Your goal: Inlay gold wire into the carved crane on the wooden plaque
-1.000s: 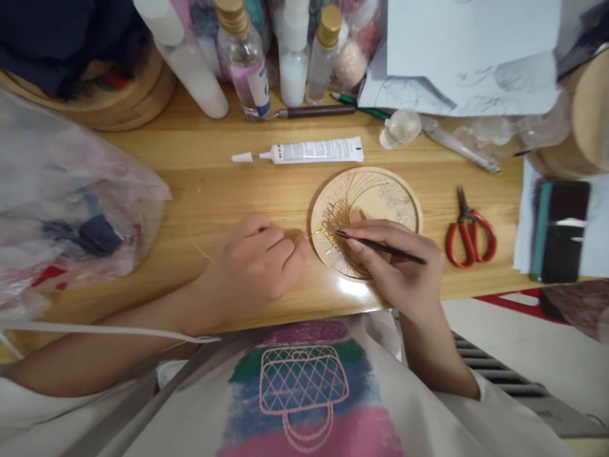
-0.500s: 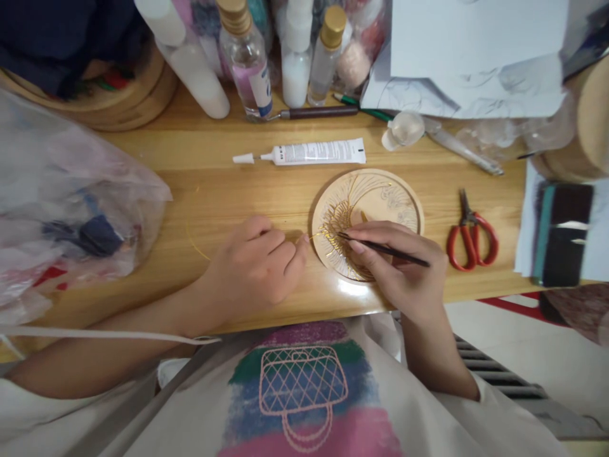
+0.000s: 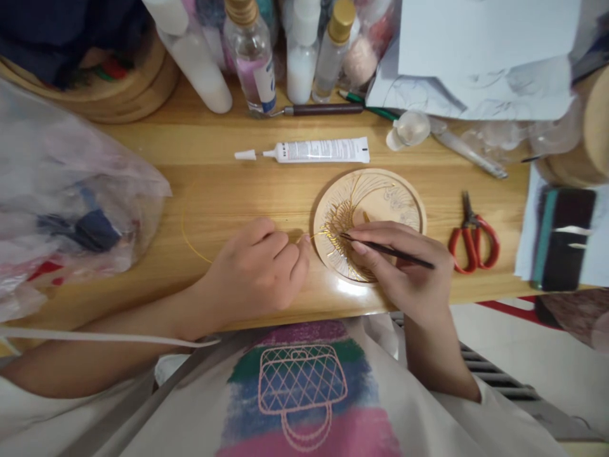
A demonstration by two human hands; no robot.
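Observation:
My left hand (image 3: 259,263) rests on the table left of a round wooden plaque (image 3: 324,254), its fingers closed on a thin gold wire (image 3: 190,246). One end of the wire runs from my fingertips to the plaque's left side; the rest curves out behind the hand. My right hand (image 3: 409,266) lies over the plaque's right part, pinching dark tweezers (image 3: 392,249) whose tips touch the gold pattern left of centre. Drawn lines cover the plaque, and some carry gold wire. The right hand hides its lower right part.
A white glue tube (image 3: 328,151) lies behind the plaque, with a dark-handled tool (image 3: 326,110) and several bottles (image 3: 252,70) farther back. Red-handled pliers or cutters (image 3: 474,238) and a phone (image 3: 568,238) lie to the right. A plastic bag (image 3: 104,184) fills the left side.
The view has shifted very slightly. Both hands keep nearly the same pose, the tweezer tips still on the plaque's pattern.

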